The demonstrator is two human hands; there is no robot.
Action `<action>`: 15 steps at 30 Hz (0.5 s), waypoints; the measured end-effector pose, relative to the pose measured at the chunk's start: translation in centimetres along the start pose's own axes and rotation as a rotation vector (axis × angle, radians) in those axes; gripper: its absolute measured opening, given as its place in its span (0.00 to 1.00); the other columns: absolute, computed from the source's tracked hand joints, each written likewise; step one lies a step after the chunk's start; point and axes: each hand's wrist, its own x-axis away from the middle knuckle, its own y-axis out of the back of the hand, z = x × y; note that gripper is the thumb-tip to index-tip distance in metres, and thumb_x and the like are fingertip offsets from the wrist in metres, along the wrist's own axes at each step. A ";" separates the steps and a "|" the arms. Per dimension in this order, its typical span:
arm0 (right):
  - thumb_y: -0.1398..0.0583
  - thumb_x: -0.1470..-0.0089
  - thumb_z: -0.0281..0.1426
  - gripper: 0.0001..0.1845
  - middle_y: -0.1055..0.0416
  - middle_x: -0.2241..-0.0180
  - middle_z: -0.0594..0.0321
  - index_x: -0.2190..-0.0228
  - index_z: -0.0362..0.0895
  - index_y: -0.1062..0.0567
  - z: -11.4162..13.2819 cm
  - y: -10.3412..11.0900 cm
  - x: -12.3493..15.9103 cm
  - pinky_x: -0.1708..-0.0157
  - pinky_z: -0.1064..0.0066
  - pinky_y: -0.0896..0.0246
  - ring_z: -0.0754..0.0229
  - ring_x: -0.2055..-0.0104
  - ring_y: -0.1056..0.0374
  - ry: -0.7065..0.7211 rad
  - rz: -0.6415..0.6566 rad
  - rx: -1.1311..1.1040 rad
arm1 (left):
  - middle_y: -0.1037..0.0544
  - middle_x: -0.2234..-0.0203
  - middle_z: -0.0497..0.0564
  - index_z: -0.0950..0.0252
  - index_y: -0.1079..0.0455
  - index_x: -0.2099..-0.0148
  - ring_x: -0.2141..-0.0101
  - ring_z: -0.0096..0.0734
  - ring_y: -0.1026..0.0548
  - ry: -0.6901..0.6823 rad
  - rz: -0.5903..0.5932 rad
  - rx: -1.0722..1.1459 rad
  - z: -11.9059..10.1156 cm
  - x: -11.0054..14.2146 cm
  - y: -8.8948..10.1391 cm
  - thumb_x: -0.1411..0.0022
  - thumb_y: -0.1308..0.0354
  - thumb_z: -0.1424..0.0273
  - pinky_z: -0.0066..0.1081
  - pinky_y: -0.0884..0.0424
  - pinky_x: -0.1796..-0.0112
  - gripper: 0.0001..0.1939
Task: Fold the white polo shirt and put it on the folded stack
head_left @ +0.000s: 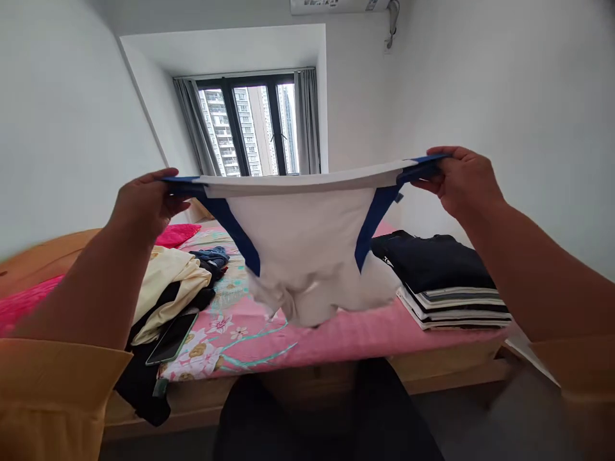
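A white T-shirt with blue side panels (302, 224) is stretched out in the air above the bed. My left hand (147, 202) pinches its blue corner at one end. At the opposite end, my right hand (464, 176) has its fingers closed on the other blue corner. Between them the upper edge runs nearly straight, a little higher on the right. The lower part of the cloth hangs loose and rumpled, slightly blurred, just over the pink sheet.
The bed has a pink floral sheet (269, 346). At right is a stack of folded clothes (442, 275), dark on top. To the left lie a loose heap of cream and dark clothes (177, 269) and a phone (173, 339). A window (250, 125) is behind.
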 end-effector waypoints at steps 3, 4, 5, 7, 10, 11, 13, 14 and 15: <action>0.50 0.42 0.22 0.17 0.31 0.54 0.48 0.51 0.34 0.35 -0.2 0.3 0.9 0.60 0.67 0.33 0.66 0.61 0.29 -0.040 -0.009 0.055 | 0.26 0.55 0.62 0.85 0.49 0.42 0.59 0.31 0.24 0.049 0.033 -0.057 0.6 0.4 0.7 0.35 0.52 0.70 0.48 0.33 0.54 0.25; 0.50 0.43 0.23 0.16 0.30 0.57 0.50 0.53 0.35 0.33 -1.1 0.6 1.8 0.61 0.67 0.32 0.66 0.63 0.29 -0.089 -0.002 0.100 | 0.25 0.57 0.61 0.83 0.48 0.42 0.62 0.30 0.24 0.080 0.051 -0.097 1.3 1.4 1.1 0.36 0.51 0.68 0.47 0.32 0.56 0.27; 0.50 0.43 0.24 0.15 0.29 0.59 0.53 0.55 0.37 0.31 -2.4 1.1 2.9 0.63 0.68 0.31 0.66 0.64 0.28 -0.140 0.012 0.156 | 0.24 0.59 0.60 0.82 0.46 0.43 0.66 0.29 0.23 0.136 0.073 -0.145 2.2 2.8 1.5 0.38 0.49 0.66 0.44 0.30 0.59 0.28; 0.49 0.45 0.26 0.14 0.28 0.64 0.58 0.59 0.41 0.28 -5.9 2.6 6.1 0.66 0.70 0.30 0.64 0.67 0.28 -0.237 0.096 0.290 | 0.22 0.66 0.56 0.77 0.40 0.45 0.71 0.30 0.23 0.268 0.159 -0.235 5.1 6.6 2.4 0.44 0.45 0.64 0.37 0.28 0.64 0.28; 0.46 0.49 0.32 0.15 0.27 0.69 0.61 0.59 0.44 0.27 -12.2 5.4 13.3 0.72 0.74 0.31 0.61 0.68 0.28 -0.407 0.358 0.420 | 0.22 0.72 0.50 0.68 0.32 0.50 0.72 0.35 0.22 0.496 0.355 -0.284 11.1 14.2 4.2 0.53 0.41 0.63 0.28 0.31 0.73 0.27; 0.46 0.50 0.34 0.17 0.27 0.70 0.62 0.59 0.44 0.27 -14.2 6.3 16.2 0.72 0.73 0.32 0.59 0.69 0.28 -0.481 0.438 0.394 | 0.23 0.75 0.48 0.68 0.31 0.52 0.73 0.36 0.22 0.553 0.418 -0.268 13.2 17.1 4.9 0.56 0.40 0.63 0.27 0.32 0.75 0.28; 0.46 0.53 0.39 0.19 0.27 0.71 0.62 0.61 0.44 0.26 -17.5 7.8 22.6 0.71 0.68 0.31 0.58 0.70 0.28 -0.580 0.496 0.363 | 0.23 0.78 0.47 0.66 0.27 0.59 0.77 0.35 0.24 0.654 0.431 -0.214 16.9 22.9 6.2 0.60 0.39 0.61 0.29 0.31 0.76 0.24; 0.46 0.55 0.41 0.20 0.26 0.70 0.61 0.65 0.44 0.24 -18.7 8.4 25.8 0.69 0.66 0.31 0.56 0.69 0.28 -0.592 0.481 0.358 | 0.23 0.77 0.47 0.64 0.26 0.62 0.77 0.34 0.25 0.700 0.424 -0.208 18.4 25.7 6.9 0.61 0.40 0.60 0.30 0.31 0.75 0.22; 0.45 0.58 0.42 0.19 0.25 0.68 0.59 0.68 0.44 0.23 -19.7 8.9 29.0 0.65 0.65 0.31 0.54 0.65 0.29 -0.616 0.521 0.347 | 0.23 0.77 0.47 0.62 0.25 0.65 0.76 0.36 0.25 0.754 0.405 -0.217 19.5 28.4 7.4 0.62 0.40 0.59 0.31 0.30 0.74 0.20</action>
